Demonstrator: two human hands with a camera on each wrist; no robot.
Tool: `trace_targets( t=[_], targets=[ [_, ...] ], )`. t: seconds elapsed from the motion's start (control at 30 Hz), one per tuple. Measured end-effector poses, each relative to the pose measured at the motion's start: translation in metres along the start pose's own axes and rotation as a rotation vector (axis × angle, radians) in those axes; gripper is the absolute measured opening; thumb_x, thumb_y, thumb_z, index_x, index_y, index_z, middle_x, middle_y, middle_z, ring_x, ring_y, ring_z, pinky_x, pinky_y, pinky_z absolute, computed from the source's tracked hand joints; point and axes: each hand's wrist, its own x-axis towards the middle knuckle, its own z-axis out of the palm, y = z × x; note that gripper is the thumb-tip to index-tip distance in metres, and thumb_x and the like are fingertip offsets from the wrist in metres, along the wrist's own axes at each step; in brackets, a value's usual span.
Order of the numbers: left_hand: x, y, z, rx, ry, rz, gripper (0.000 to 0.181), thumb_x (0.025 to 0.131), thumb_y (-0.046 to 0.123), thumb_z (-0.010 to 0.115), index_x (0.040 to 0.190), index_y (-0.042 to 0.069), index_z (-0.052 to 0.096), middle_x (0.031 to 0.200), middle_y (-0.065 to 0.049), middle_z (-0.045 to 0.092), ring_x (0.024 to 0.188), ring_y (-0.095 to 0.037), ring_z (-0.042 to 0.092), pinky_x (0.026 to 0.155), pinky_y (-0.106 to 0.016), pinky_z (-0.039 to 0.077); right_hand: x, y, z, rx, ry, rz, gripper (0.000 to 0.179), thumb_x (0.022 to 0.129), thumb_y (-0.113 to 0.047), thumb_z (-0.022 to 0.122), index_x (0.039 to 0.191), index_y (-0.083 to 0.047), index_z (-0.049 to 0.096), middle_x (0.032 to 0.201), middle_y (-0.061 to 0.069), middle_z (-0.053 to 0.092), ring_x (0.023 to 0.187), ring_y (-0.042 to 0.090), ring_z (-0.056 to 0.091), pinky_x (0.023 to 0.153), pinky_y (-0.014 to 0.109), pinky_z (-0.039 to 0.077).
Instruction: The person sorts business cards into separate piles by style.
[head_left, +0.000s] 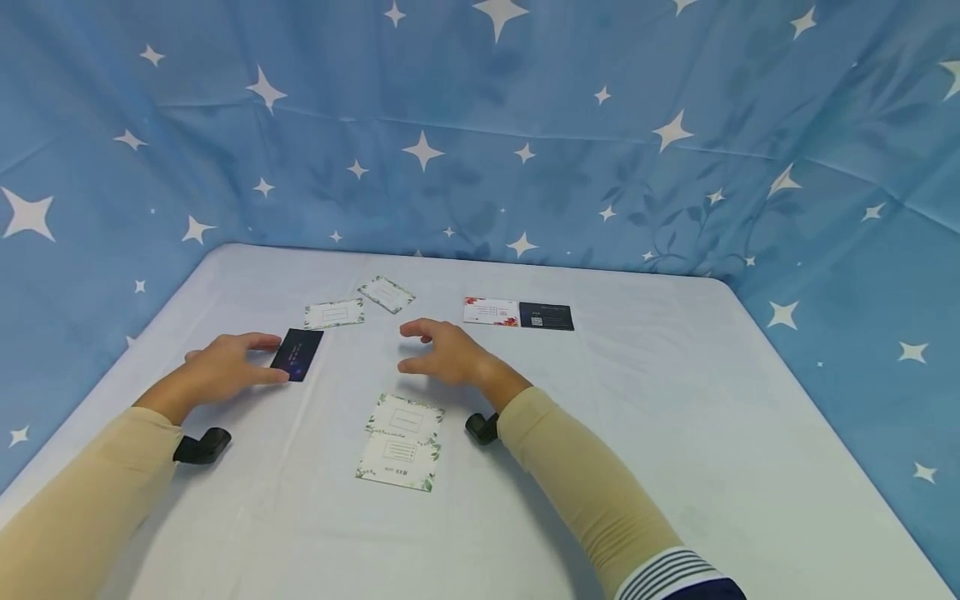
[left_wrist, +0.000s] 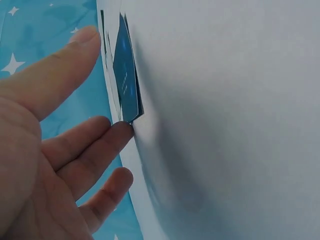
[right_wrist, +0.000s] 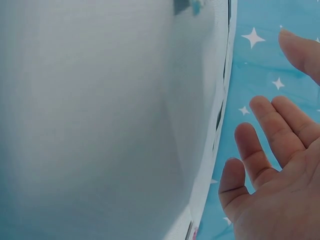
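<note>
My left hand [head_left: 225, 368] is at the left of a dark blue business card [head_left: 298, 354], thumb and fingers spread apart at its edge. In the left wrist view, a fingertip meets the lower corner of the dark card [left_wrist: 127, 75], and a second edge shows just behind it. My right hand [head_left: 450, 354] hovers over the middle of the table, fingers spread and nothing between them. Nearest to it, two white leaf-bordered cards, an upper one [head_left: 406, 418] and a lower one [head_left: 398, 461], lie edge to edge or slightly overlapping; I cannot tell which.
Further back lie two more leaf-bordered cards, one flat [head_left: 334, 314] and one angled [head_left: 386, 294]. A white card with red flowers [head_left: 491, 311] sits beside a black card [head_left: 546, 316] with a square code. All are on a white-covered table [head_left: 675, 433] before a blue starry curtain [head_left: 480, 125].
</note>
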Motion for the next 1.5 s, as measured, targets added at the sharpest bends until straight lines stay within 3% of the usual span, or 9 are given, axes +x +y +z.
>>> trace_targets(
  t=[0.2,0.37,0.63,0.87,1.13,1.37,1.5],
  targets=[
    [-0.002,0.010,0.005,-0.054,-0.009,0.085,0.076,0.087,0.046,0.076,0.138,-0.005,0.053,0.139,-0.027,0.054,0.132,-0.053,0.037,0.091,-0.077,0.013,0.000,0.003,-0.001,0.012,-0.004,0.002,0.060,0.091,-0.030,0.074,0.145,-0.015,0.053,0.143,-0.004,0.055,0.131,0.019,0.047,0.104,0.036,0.040],
    [-0.003,0.023,0.012,-0.070,-0.031,0.147,0.069,0.086,0.045,0.077,0.134,-0.002,0.060,0.132,-0.021,0.061,0.130,-0.049,0.043,0.090,-0.074,0.018,0.000,0.003,-0.001,0.015,-0.016,0.002,0.060,0.091,-0.030,0.074,0.146,-0.015,0.052,0.144,-0.004,0.054,0.131,0.020,0.047,0.104,0.037,0.040],
    [0.002,0.041,0.025,-0.092,-0.046,0.232,0.060,0.086,0.039,0.078,0.133,0.003,0.064,0.132,-0.016,0.063,0.132,-0.044,0.045,0.094,-0.079,0.013,-0.001,0.003,0.000,0.023,-0.012,0.000,0.060,0.092,-0.029,0.074,0.146,-0.013,0.052,0.144,-0.003,0.054,0.130,0.020,0.047,0.104,0.037,0.040],
    [0.008,0.053,0.039,-0.078,-0.057,0.271,0.063,0.086,0.039,0.078,0.135,0.003,0.062,0.135,-0.015,0.062,0.133,-0.041,0.046,0.093,-0.072,0.020,0.001,0.003,0.002,0.006,-0.021,-0.003,0.060,0.091,-0.029,0.073,0.145,-0.013,0.052,0.144,-0.003,0.055,0.131,0.020,0.048,0.105,0.037,0.039],
    [0.021,0.072,0.049,-0.091,-0.106,0.284,0.072,0.090,0.042,0.074,0.145,0.002,0.052,0.145,-0.015,0.053,0.140,-0.043,0.036,0.099,-0.076,0.016,0.004,-0.001,0.005,-0.045,-0.094,-0.035,0.054,0.092,-0.027,0.072,0.141,-0.010,0.057,0.142,0.003,0.057,0.136,0.020,0.046,0.111,0.035,0.033],
    [0.028,0.086,0.053,-0.122,-0.127,0.317,0.068,0.091,0.039,0.073,0.144,0.001,0.052,0.145,-0.014,0.053,0.140,-0.040,0.037,0.099,-0.078,0.011,0.004,0.001,0.003,-0.200,-0.081,0.056,0.053,0.091,-0.035,0.073,0.139,-0.016,0.060,0.139,-0.002,0.060,0.133,0.015,0.048,0.113,0.046,0.025],
    [0.029,0.093,0.055,-0.163,-0.158,0.316,0.064,0.092,0.037,0.073,0.142,0.002,0.055,0.144,-0.013,0.054,0.140,-0.039,0.038,0.102,-0.077,0.010,0.004,0.002,-0.002,-0.237,-0.062,0.082,0.052,0.092,-0.035,0.073,0.139,-0.018,0.059,0.140,-0.003,0.059,0.133,0.016,0.048,0.112,0.050,0.023]
  ],
)
